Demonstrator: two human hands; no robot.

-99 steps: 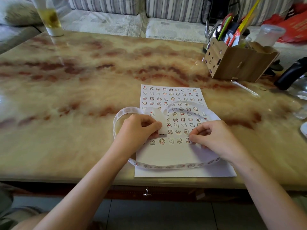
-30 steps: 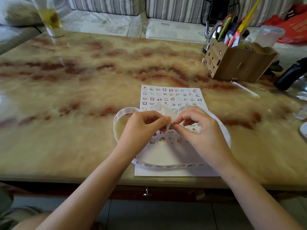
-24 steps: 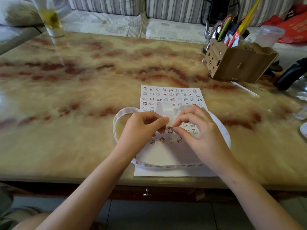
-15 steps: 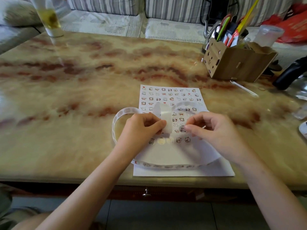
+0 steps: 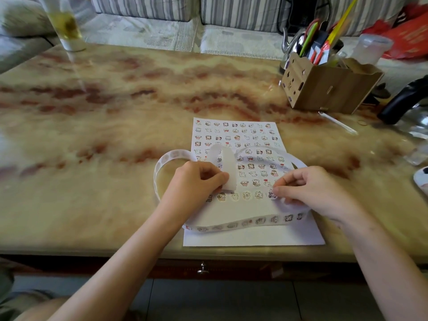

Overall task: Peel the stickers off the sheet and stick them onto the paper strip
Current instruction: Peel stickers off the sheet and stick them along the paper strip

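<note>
Left hand [image 5: 196,181]: thumb and fingers pinch the paper strip [image 5: 228,172], its blank end upright over the sheet [image 5: 236,135]. Right hand [image 5: 317,191]: thumb and forefinger closed on a sticker [image 5: 271,194] in the lowest printed row. Step: peeling, by appearance. Next: lift it clean and press it onto the blank end. Marble table [image 5: 115,112]; striped sofa [image 5: 231,10] behind.

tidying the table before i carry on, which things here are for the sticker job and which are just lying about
In use:
sticker sheet
paper strip, gripped by left hand
sticker, pinched by right hand

Lying about:
wooden organiser box
glass of yellow drink
clear plastic tub
</note>
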